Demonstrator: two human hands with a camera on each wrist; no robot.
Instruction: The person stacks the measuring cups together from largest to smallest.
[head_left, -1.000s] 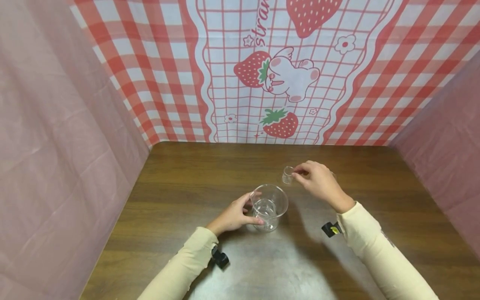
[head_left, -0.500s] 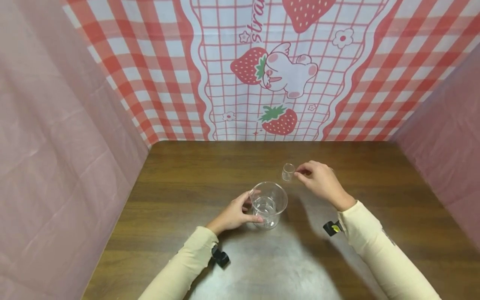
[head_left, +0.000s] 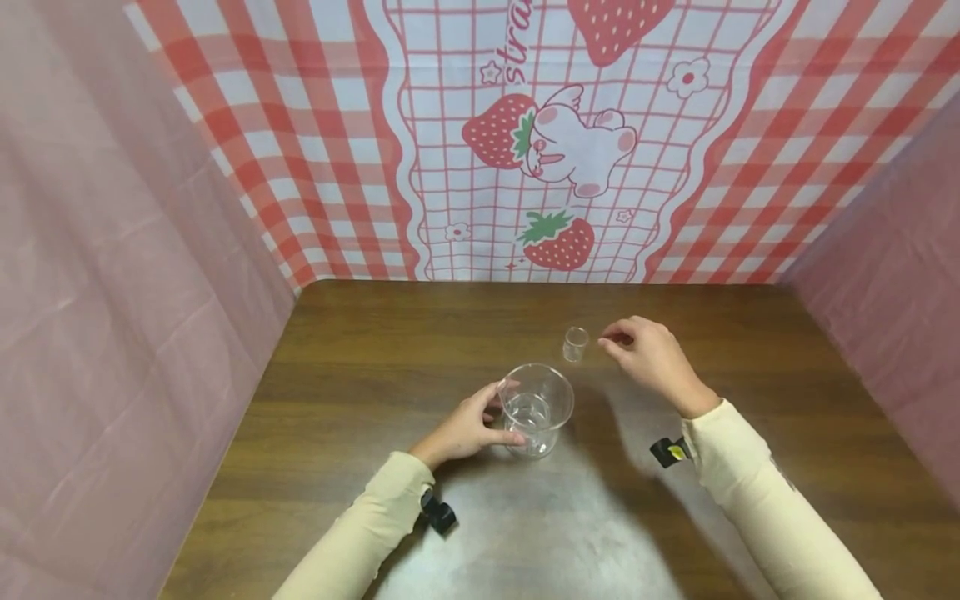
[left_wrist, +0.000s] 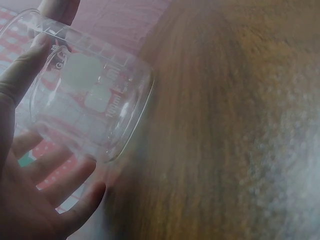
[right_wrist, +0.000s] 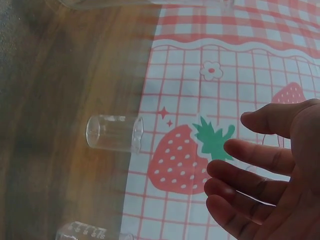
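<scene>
Legible markings comprise "100ml" and a larger "ml" on the glass beaker point(left_wrist: 90, 97), and sideways, cut-off "stra" on the checked cloth point(head_left: 540, 150), while scale marks on a partly visible glass vessel point(right_wrist: 91, 232) remain unreadable.

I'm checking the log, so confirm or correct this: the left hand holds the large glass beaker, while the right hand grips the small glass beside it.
One part is wrong: the right hand does not grip the small glass. The right wrist view shows its fingers apart from that glass and holding nothing. The left hand does hold the large glass beaker.
</scene>
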